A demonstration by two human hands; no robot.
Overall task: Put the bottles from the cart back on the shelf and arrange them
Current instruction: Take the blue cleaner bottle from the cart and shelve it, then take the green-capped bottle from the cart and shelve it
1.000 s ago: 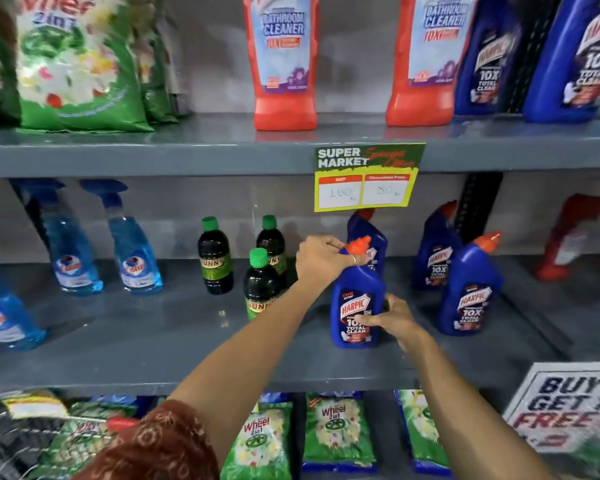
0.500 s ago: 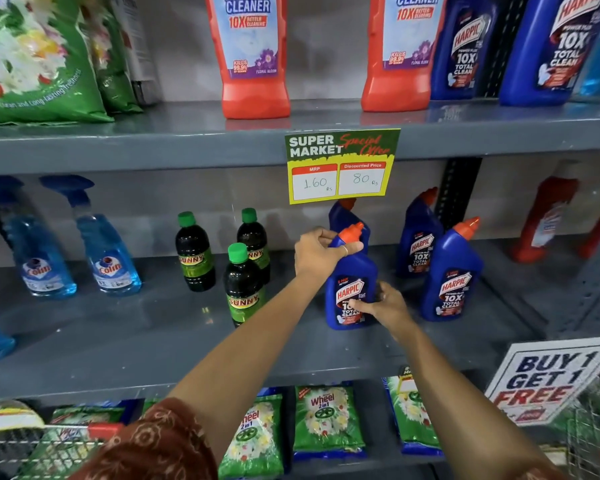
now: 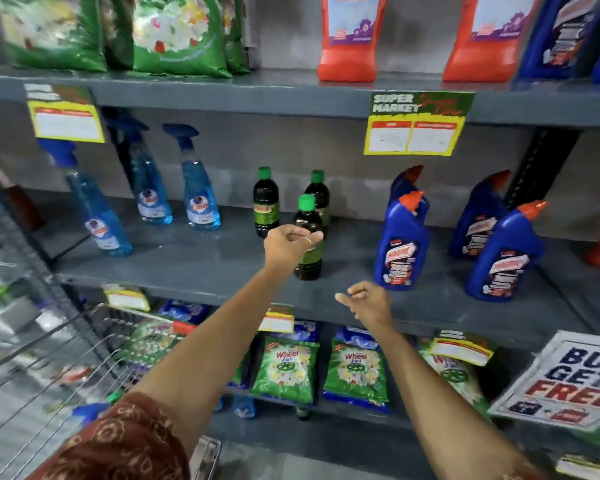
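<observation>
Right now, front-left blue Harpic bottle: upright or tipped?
Upright. The blue Harpic bottle stands on its base on the middle shelf, orange cap up, with neither hand touching it.

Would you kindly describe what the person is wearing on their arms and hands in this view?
The left arm has a short rust-brown sleeve printed with a pale floral pattern, leaving the forearm bare. The left hand carries a thin ring on one finger. The right hand shows no jewellery, and that forearm is bare; only a sliver of similar fabric shows at the bottom edge.

Green Wheel detergent packets [image 3: 284, 367] hang under middle shelf. Yellow price tag [image 3: 417, 123] on shelf edge. White "BUY GET FREE" sign [image 3: 568, 382] at lower right.
</observation>
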